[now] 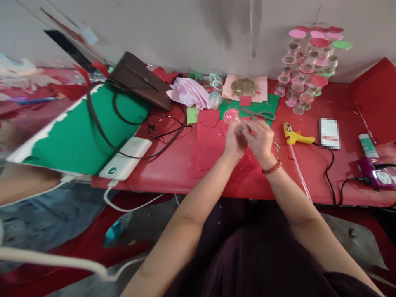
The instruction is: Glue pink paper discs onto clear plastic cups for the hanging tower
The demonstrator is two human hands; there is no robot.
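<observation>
My left hand (235, 142) is closed around a small clear plastic piece with a pink-red round end (230, 116), held above the red table. Close against it, my right hand (260, 138) is pinched with its fingertips at the same piece. Whether those fingertips grip the piece itself or something small on it, I cannot make out. Red paper sheets (208, 146) lie under and left of my hands. Just beyond them, grey-green scissors (262, 115) rest on a green sheet (274, 103). A yellow glue gun (297, 137) lies to the right of my right hand.
A hanging ornament of stacked clear cups with coloured discs (306, 68) is at the back right. On the left are a brown bag (140, 80), eyeglasses (165, 127) and a white power bank (126, 159). A purple power strip (377, 172) with cords sits far right.
</observation>
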